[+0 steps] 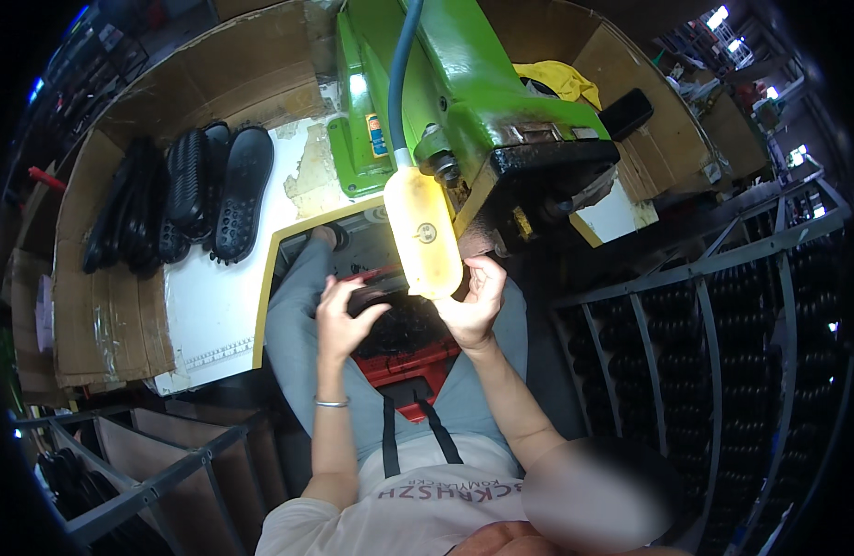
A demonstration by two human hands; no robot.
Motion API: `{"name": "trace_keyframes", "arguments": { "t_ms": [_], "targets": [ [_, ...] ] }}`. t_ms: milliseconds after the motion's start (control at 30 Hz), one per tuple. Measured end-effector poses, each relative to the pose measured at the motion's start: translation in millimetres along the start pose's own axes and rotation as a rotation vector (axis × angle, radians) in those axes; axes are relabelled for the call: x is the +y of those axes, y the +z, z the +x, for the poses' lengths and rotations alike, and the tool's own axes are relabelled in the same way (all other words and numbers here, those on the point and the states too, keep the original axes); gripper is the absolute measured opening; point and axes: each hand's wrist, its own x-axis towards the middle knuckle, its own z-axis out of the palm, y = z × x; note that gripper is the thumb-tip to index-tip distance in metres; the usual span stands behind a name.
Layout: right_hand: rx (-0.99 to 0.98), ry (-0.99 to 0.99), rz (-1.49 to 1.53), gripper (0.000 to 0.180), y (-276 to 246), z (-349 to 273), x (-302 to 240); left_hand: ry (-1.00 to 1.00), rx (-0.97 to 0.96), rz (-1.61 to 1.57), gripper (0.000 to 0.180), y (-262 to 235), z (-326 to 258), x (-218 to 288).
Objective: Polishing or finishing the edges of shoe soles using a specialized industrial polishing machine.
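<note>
A black shoe sole (376, 292), partly blurred, is held level over my lap, under the machine's front. My left hand (339, 320) grips its left end with curved fingers, the thumb on the near side. The sole's right end passes behind a bright yellow-white lamp (425, 236). Just at the lamp's lower end, my right hand (473, 310) is bent round that end of the sole; the lamp hides part of the grip. The green machine (487, 83) stands over both hands, its dark working head (547, 171) to the right of the lamp.
Several black soles (242, 190) lie on the white tabletop (214, 315) at left, inside cardboard walls (121, 315). Below my hands is a red crate or stool (404, 366) with dark scraps. A metal rack (705, 343) of black soles stands at right, another rack (182, 463) at lower left. Yellow cloth (566, 79) lies behind.
</note>
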Motion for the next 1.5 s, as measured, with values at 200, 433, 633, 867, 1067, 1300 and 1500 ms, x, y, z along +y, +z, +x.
{"name": "trace_keyframes", "arguments": {
  "t_ms": [200,433,633,867,1067,1300,1500],
  "targets": [
    [0.056,-0.016,0.032,0.049,-2,2,-5,-0.106,0.101,-0.466,0.026,53,13,35],
    [-0.243,0.661,-0.027,0.065,-46,-54,73,-0.207,0.303,-1.179,0.038,80,-6,46],
    [-0.488,0.805,-0.087,0.090,-84,-98,66,-0.235,0.197,-1.406,0.050,68,-29,31],
    [-0.442,1.107,0.793,0.067,-142,-139,64,-0.154,-0.026,-1.681,0.059,54,-20,80],
    [-0.216,0.943,1.078,0.065,-182,-139,48,-0.233,-0.377,-1.321,0.026,58,30,96],
    [0.029,0.405,0.261,0.050,-173,32,-25,-0.426,-0.335,-0.939,0.047,82,-9,59],
    [0.240,-0.153,-0.377,0.041,-85,175,-2,-0.636,-0.481,-0.823,0.041,52,-57,24]
  ]
}}
